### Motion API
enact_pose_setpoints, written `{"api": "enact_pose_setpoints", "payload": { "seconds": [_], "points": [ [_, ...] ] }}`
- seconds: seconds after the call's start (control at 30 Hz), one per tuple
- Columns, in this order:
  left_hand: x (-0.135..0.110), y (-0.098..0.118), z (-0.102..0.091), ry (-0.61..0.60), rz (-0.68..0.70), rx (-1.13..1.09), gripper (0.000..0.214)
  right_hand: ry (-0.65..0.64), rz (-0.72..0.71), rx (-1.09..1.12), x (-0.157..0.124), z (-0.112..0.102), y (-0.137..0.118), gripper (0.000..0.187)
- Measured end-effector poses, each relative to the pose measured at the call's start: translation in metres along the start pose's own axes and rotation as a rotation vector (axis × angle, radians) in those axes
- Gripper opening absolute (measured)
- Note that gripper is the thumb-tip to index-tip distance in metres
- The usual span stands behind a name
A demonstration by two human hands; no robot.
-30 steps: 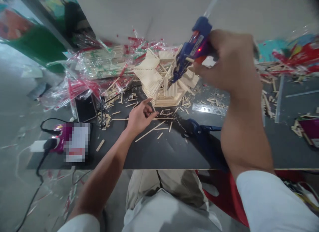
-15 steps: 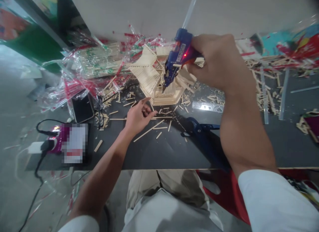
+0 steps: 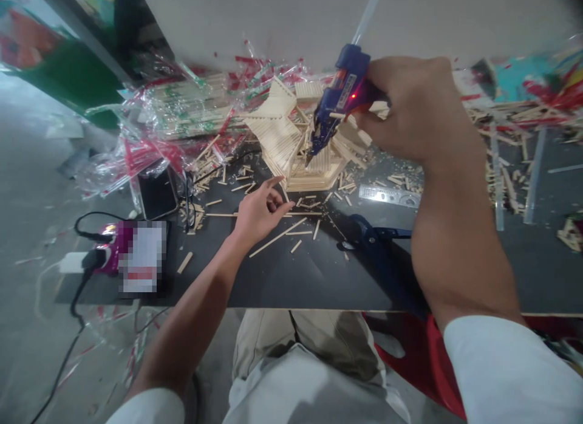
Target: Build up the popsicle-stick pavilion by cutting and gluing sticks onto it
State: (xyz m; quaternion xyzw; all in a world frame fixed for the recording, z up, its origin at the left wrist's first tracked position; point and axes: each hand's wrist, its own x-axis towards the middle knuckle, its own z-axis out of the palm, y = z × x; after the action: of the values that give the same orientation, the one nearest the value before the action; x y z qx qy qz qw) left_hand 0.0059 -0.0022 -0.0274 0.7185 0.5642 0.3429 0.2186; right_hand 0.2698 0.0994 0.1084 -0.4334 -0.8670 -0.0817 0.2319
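My right hand (image 3: 416, 111) is closed round a blue glue gun (image 3: 339, 96) with a lit red lamp and a clear glue stick out the back. Its nozzle points down onto a model built of wooden sticks (image 3: 296, 147) on the dark table (image 3: 282, 278). My left hand (image 3: 259, 211) rests on the table just in front of the model. Its forefinger is stretched toward the model's base, the other fingers curled. A thin stick seems to lie between the fingertips, though I cannot be sure.
Loose stick pieces (image 3: 273, 235) litter the table. Crumpled clear and red wrapping with stick bundles (image 3: 182, 120) lies at the back left. A black phone (image 3: 157, 193), a purple device with cable (image 3: 109, 242), a metal ruler (image 3: 389, 195) and blue-handled scissors (image 3: 368, 235) lie nearby.
The glue gun swung left and down onto the model, then held there. My left hand has stayed in the same place by the model's base.
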Motion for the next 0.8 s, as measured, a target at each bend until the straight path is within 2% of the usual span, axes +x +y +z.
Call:
{"api": "enact_pose_setpoints", "payload": {
  "seconds": [0.17,0.37,0.6,0.8],
  "points": [
    [0.0003,-0.0005,0.0,-0.005,-0.003,-0.004,0.054,0.015,0.019,0.026,-0.0008,-0.0004,0.0,0.011],
    [-0.0004,-0.0013,0.0,-0.004,-0.006,0.004,0.055,0.006,0.064,0.019,-0.0005,-0.0016,0.0001,0.013],
    [0.0011,0.0009,-0.001,0.001,-0.006,0.008,0.053,0.043,0.041,0.015,-0.0004,-0.0001,0.0037,0.02],
    [0.0017,0.0013,-0.0015,0.002,-0.006,0.012,0.052,-0.004,0.135,-0.015,0.0007,-0.0044,0.0003,0.017]
  ]
}}
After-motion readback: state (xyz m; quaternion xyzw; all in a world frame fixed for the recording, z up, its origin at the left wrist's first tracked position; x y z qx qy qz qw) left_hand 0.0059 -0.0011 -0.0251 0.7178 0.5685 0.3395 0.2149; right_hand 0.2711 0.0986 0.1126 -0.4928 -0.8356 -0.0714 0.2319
